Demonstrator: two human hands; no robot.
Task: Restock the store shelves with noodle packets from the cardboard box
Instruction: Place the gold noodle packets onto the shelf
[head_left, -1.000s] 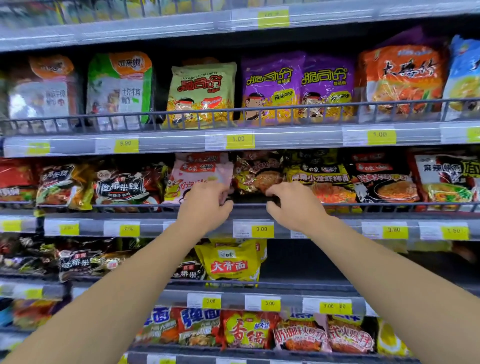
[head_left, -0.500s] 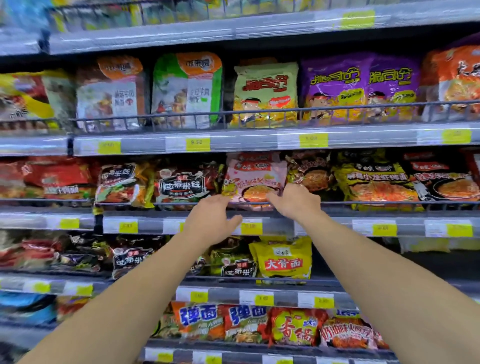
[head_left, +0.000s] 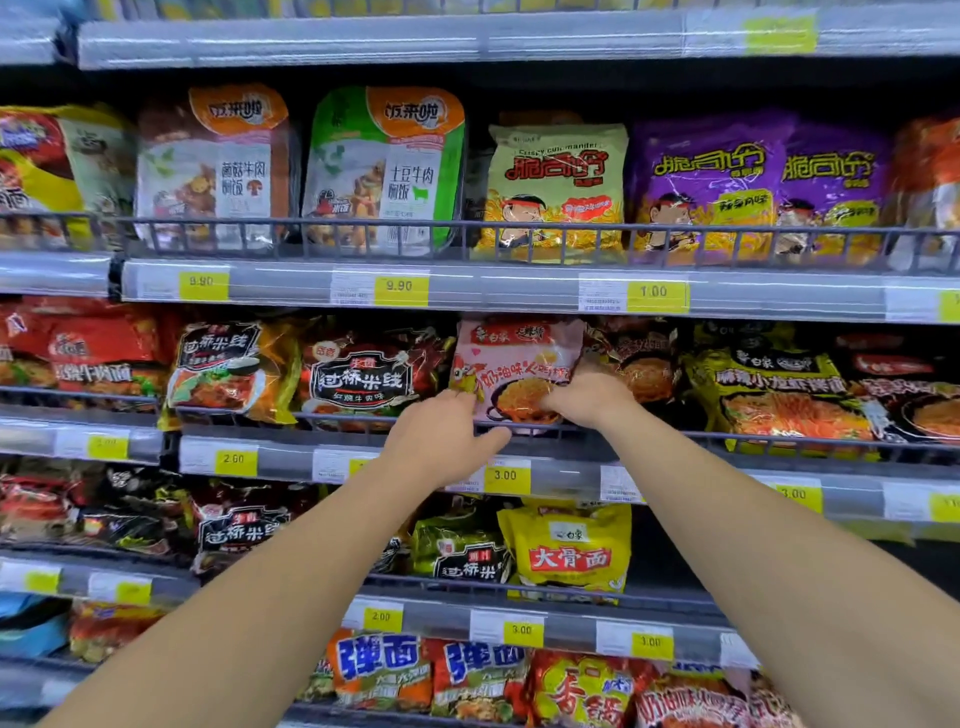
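Pink noodle packet (head_left: 517, 364) stands on the shelf (head_left: 649, 441), left hand (head_left: 441, 441) and right hand (head_left: 587, 397) fingers holding its lower corners.

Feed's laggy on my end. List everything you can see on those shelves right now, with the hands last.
pink noodle packet: one, pink, second shelf, upright behind the wire rail, both hands on it
green rice meal box: one, green and orange, top shelf
brown rice meal box: one, brown and orange, top shelf, left of the green one
purple snack packets: two side by side, top shelf right
yellow noodle packet: one, yellow, third shelf
price tags: several, yellow, along the shelf edges
left hand: holds the pink packet's lower left corner
right hand: holds its lower right side
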